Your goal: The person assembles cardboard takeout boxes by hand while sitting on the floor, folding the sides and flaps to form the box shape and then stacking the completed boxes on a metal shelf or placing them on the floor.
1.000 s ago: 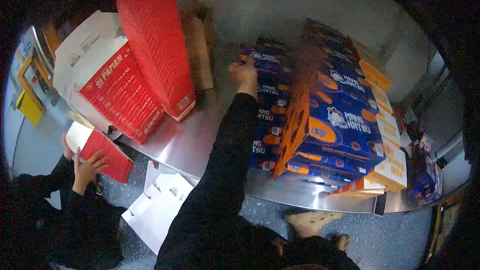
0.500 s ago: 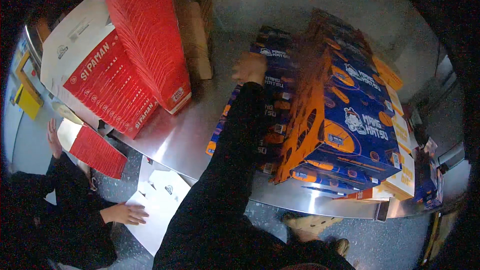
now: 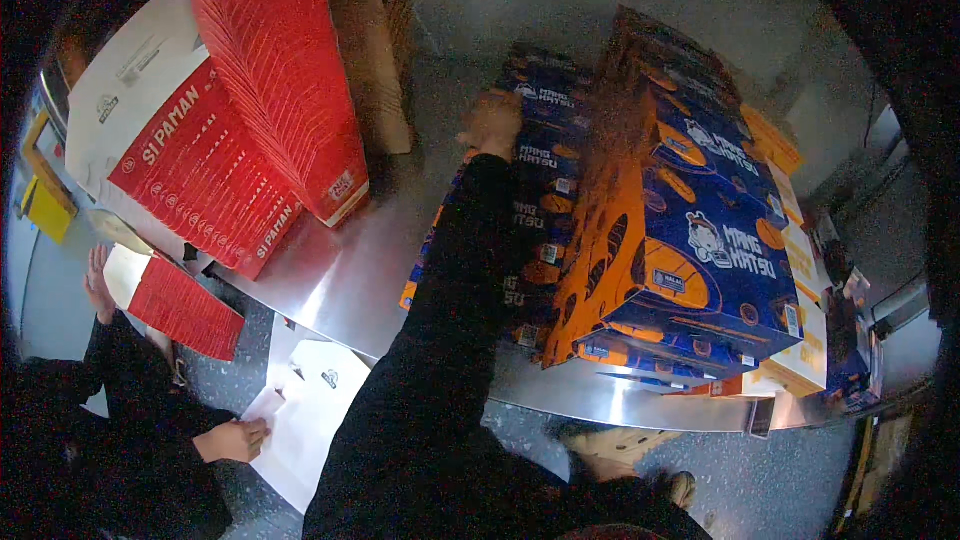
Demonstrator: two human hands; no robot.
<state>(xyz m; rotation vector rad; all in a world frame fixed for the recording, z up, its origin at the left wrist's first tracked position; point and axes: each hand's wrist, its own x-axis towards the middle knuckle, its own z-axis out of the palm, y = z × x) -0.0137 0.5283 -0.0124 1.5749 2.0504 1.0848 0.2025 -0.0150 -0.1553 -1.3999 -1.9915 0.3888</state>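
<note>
My left hand (image 3: 491, 123) is at the end of a long dark sleeve, at the far left edge of a row of dark blue printed cartons (image 3: 545, 160). Its fingers are bunched and dim, touching the farthest carton; whatever they hold is hidden. To the right rises a taller stack of blue and orange cartons (image 3: 720, 245), tilted, its faces overlapping. My right hand does not show.
A metal table (image 3: 335, 290) carries fanned red and white cartons (image 3: 200, 160), a large red carton (image 3: 290, 80) and brown cardboard (image 3: 385, 70). White and yellow boxes (image 3: 800, 340) stand at right. At left, a co-worker's hand (image 3: 235, 440) touches a white carton (image 3: 315, 410).
The view has shifted slightly. My left hand stays against the blue cartons. The co-worker's lower hand, earlier spread over the white carton, has drawn back to its edge with fingers curled.
</note>
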